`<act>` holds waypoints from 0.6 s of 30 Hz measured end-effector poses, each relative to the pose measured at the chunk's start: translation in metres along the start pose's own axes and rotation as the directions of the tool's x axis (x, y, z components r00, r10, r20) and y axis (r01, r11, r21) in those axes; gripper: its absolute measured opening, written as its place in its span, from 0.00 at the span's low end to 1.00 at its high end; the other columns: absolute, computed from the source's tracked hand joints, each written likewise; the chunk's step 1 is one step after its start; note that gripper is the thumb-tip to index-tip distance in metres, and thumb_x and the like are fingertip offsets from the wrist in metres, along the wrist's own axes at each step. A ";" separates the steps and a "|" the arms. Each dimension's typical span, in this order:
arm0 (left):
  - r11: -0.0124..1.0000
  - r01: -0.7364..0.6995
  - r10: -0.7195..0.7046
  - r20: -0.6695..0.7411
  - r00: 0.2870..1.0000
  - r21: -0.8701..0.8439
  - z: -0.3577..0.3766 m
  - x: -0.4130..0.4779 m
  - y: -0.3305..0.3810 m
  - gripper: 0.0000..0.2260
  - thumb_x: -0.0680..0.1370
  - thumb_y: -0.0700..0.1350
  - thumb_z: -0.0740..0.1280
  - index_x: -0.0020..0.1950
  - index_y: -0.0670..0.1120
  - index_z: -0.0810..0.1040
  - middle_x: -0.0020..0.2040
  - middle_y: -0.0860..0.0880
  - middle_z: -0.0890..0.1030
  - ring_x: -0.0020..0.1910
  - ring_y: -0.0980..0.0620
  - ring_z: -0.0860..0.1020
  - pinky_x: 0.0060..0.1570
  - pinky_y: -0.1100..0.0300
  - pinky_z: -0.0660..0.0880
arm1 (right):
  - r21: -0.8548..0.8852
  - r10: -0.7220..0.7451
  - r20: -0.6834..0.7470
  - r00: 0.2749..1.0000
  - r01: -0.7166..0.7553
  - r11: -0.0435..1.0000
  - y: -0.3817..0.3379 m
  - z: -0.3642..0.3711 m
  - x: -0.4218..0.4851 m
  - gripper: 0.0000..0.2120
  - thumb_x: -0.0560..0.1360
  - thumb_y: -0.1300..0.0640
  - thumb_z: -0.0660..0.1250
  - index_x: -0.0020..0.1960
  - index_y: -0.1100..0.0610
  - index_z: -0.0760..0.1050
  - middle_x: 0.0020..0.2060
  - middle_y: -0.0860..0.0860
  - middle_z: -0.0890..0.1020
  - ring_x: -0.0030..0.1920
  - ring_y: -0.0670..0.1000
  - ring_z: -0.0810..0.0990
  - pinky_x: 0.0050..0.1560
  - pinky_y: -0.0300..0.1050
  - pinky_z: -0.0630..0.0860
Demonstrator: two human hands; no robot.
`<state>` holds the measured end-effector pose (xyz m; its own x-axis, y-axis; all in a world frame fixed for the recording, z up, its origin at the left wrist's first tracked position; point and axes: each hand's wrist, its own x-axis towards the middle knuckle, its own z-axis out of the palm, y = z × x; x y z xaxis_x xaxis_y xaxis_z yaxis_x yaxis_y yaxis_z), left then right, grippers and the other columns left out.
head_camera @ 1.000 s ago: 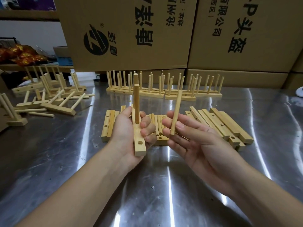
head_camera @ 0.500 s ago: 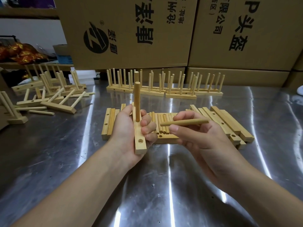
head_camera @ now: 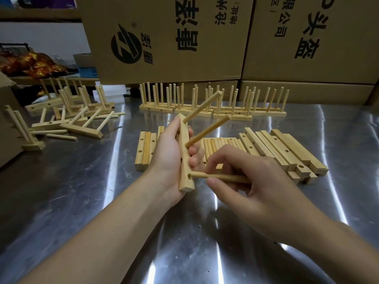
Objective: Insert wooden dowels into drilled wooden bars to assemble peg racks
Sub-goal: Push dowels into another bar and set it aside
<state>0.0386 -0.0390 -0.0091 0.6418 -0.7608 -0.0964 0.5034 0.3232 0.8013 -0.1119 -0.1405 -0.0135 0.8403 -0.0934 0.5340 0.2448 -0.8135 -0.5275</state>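
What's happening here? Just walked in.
A person is assembling a peg rack by hand. The left hand grips a drilled bar that has two seated dowels sticking out. The right hand pinches a third dowel, its tip at the mouth of the bar's lowest hole. Loose dowels and spare bars lie on the metal table behind; finished racks stand further back.

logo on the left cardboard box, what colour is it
Black, a round logo on the brown cardboard box; head view.
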 end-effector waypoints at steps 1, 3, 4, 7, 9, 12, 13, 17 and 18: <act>1.000 -0.003 0.003 -0.004 1.000 0.007 0.000 0.000 0.000 0.19 0.85 0.62 0.62 0.46 0.48 0.75 0.30 0.51 0.69 0.23 0.55 0.68 0.21 0.64 0.66 | -0.037 -0.032 0.009 0.999 0.032 0.999 -0.002 0.000 0.001 0.08 0.81 0.58 0.74 0.51 0.47 0.77 0.36 0.28 0.76 0.36 0.39 0.78 0.36 0.24 0.67; 1.000 -0.007 0.007 -0.017 1.000 0.019 0.001 0.000 -0.001 0.20 0.85 0.63 0.62 0.45 0.48 0.76 0.30 0.51 0.69 0.23 0.55 0.68 0.20 0.64 0.66 | -0.100 -0.089 0.026 0.996 0.091 0.991 -0.005 0.000 0.002 0.09 0.79 0.58 0.76 0.52 0.48 0.77 0.40 0.20 0.74 0.39 0.29 0.77 0.37 0.20 0.66; 1.000 -0.007 0.007 -0.021 1.000 0.027 0.002 0.000 -0.001 0.20 0.85 0.63 0.62 0.46 0.48 0.76 0.30 0.51 0.70 0.23 0.55 0.68 0.20 0.63 0.66 | -0.121 -0.100 0.031 0.995 0.103 0.987 -0.005 0.000 0.003 0.10 0.78 0.58 0.77 0.53 0.48 0.77 0.41 0.18 0.72 0.40 0.26 0.76 0.38 0.18 0.65; 0.998 -0.007 0.008 -0.012 1.000 0.064 0.004 -0.001 -0.003 0.21 0.84 0.65 0.61 0.48 0.48 0.75 0.31 0.50 0.70 0.24 0.54 0.68 0.20 0.63 0.66 | -0.189 -0.110 0.028 0.994 0.113 0.975 -0.002 0.001 0.002 0.09 0.80 0.53 0.76 0.58 0.48 0.81 0.42 0.21 0.74 0.40 0.25 0.75 0.42 0.20 0.68; 0.995 -0.006 0.005 0.002 1.000 0.099 0.005 -0.001 -0.003 0.22 0.84 0.67 0.60 0.49 0.48 0.74 0.32 0.50 0.70 0.24 0.54 0.67 0.20 0.63 0.65 | -0.263 -0.098 0.041 0.994 0.106 0.959 -0.002 0.000 0.000 0.10 0.82 0.47 0.71 0.61 0.48 0.83 0.47 0.27 0.81 0.43 0.30 0.80 0.43 0.27 0.74; 0.987 -0.010 0.001 0.056 0.998 0.159 0.007 -0.003 -0.001 0.24 0.84 0.68 0.58 0.54 0.47 0.71 0.32 0.51 0.70 0.25 0.55 0.66 0.21 0.63 0.64 | -0.312 -0.093 0.062 0.994 0.108 0.944 -0.003 0.001 -0.002 0.14 0.83 0.44 0.65 0.61 0.48 0.85 0.51 0.40 0.88 0.46 0.41 0.86 0.43 0.45 0.82; 0.985 -0.031 0.016 0.088 0.996 0.169 0.009 -0.005 -0.001 0.23 0.85 0.67 0.57 0.55 0.47 0.70 0.33 0.51 0.71 0.25 0.56 0.65 0.21 0.64 0.64 | -0.284 -0.097 0.057 0.994 0.109 0.952 -0.001 0.003 -0.002 0.13 0.83 0.45 0.66 0.60 0.48 0.85 0.50 0.41 0.88 0.47 0.42 0.86 0.44 0.45 0.81; 0.966 -0.144 0.108 0.173 0.979 0.216 0.015 -0.009 0.000 0.20 0.86 0.66 0.56 0.55 0.48 0.68 0.38 0.51 0.72 0.26 0.56 0.64 0.22 0.65 0.63 | 0.192 0.147 0.073 0.986 -0.158 0.969 0.003 0.007 -0.003 0.11 0.82 0.51 0.71 0.44 0.53 0.88 0.29 0.39 0.80 0.33 0.36 0.78 0.36 0.32 0.72; 0.959 -0.159 0.119 0.175 0.977 0.233 0.016 -0.010 0.000 0.20 0.86 0.65 0.56 0.55 0.48 0.68 0.38 0.51 0.72 0.26 0.56 0.64 0.22 0.64 0.63 | 0.334 0.256 0.137 0.957 -0.288 0.898 0.004 0.008 -0.003 0.13 0.81 0.50 0.71 0.43 0.54 0.88 0.25 0.41 0.75 0.27 0.40 0.73 0.32 0.35 0.69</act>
<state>0.0231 -0.0403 0.0011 0.5860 -0.8035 0.1047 0.2465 0.2998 0.9216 -0.1095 -0.1387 -0.0227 0.9332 -0.2188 0.2851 0.1391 -0.5116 -0.8479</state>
